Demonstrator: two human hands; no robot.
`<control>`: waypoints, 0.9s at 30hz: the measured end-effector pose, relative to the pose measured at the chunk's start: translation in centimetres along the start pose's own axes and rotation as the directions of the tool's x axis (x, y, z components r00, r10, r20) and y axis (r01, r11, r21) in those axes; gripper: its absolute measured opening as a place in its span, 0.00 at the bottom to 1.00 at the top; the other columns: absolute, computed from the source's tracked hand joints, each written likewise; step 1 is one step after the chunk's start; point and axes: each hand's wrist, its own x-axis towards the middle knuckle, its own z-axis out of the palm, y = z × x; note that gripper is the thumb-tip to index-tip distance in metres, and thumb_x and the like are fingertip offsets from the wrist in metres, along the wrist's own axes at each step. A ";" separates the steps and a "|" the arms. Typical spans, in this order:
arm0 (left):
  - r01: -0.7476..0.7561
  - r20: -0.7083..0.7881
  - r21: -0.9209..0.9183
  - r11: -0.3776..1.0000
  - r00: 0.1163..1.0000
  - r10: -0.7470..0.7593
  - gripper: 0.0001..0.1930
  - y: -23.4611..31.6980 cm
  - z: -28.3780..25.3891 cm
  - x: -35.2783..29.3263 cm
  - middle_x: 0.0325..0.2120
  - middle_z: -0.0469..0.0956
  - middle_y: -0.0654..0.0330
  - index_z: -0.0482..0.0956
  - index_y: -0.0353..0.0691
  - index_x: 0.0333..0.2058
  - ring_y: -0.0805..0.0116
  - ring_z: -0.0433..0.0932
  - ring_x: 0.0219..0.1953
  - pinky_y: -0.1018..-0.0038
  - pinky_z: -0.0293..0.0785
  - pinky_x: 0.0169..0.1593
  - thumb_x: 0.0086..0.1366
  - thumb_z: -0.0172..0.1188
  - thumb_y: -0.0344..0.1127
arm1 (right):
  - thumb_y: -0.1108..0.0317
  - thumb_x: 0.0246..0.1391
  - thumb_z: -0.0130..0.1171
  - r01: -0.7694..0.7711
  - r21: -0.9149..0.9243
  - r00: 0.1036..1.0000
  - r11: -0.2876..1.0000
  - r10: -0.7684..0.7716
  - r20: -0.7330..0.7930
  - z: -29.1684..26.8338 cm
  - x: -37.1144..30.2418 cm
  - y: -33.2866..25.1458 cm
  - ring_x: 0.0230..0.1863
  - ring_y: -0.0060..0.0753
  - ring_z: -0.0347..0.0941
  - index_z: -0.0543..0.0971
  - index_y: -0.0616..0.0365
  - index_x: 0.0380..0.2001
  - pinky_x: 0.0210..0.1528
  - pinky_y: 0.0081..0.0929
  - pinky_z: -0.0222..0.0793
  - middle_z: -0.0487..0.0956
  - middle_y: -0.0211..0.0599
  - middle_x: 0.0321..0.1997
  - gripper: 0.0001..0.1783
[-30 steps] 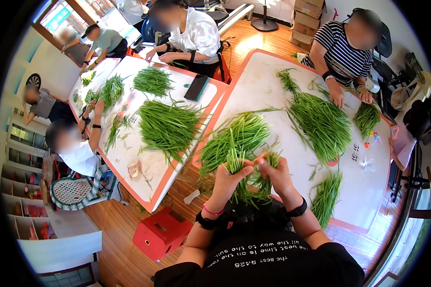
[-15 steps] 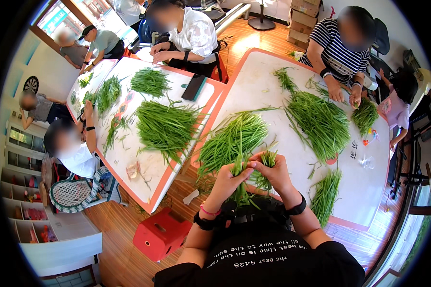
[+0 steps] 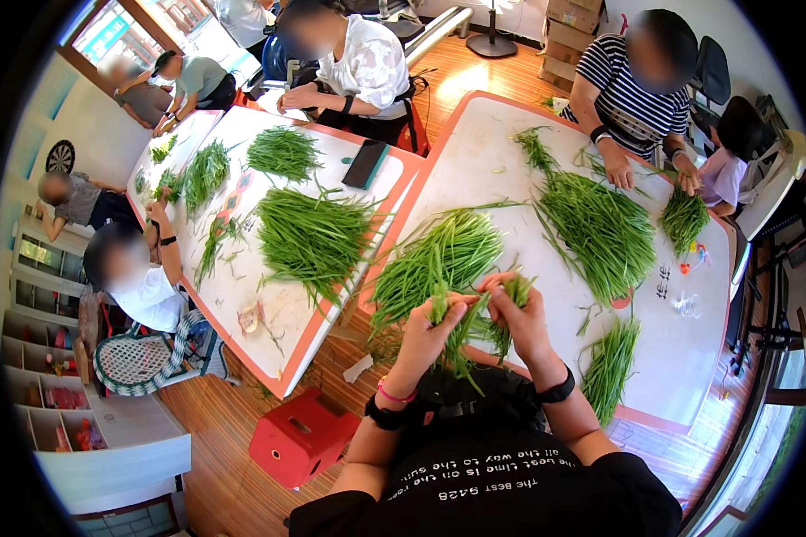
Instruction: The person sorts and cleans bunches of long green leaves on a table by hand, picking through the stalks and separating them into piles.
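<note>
Close to my body, at the near edge of the right-hand table, both my hands hold garlic chives. My left hand is closed around a small bunch, whose green ends hang down below the fingers. Just beside it, my right hand grips another small bunch of chives, with tips poking out above and below. The fingertips of the two hands are a little apart. Directly beyond my left hand lies a large pile of chives. A narrower pile lies to the right of my right forearm.
Another big chive pile lies mid-table; across from me a person in a striped shirt handles chives. The left table bears more piles and a dark box, with people working around it. A red stool stands on the floor to my left.
My hands have parted slightly, and the chive ends below my left hand have shifted. Across the table, the striped-shirt person's hands have moved, and a small person at far right has leaned inward.
</note>
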 end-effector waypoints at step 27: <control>0.215 0.248 0.006 0.977 0.946 -0.209 0.10 -0.5 -1.3 0.0 0.21 0.73 0.67 0.78 0.33 0.36 0.81 0.69 0.25 0.83 0.65 0.30 0.62 0.54 0.33 | 0.71 0.52 0.55 0.030 -0.102 0.999 0.994 -0.028 0.021 -1.0 0.5 -0.4 0.24 0.11 0.64 0.75 0.61 0.29 0.26 0.12 0.60 0.73 0.24 0.22 0.04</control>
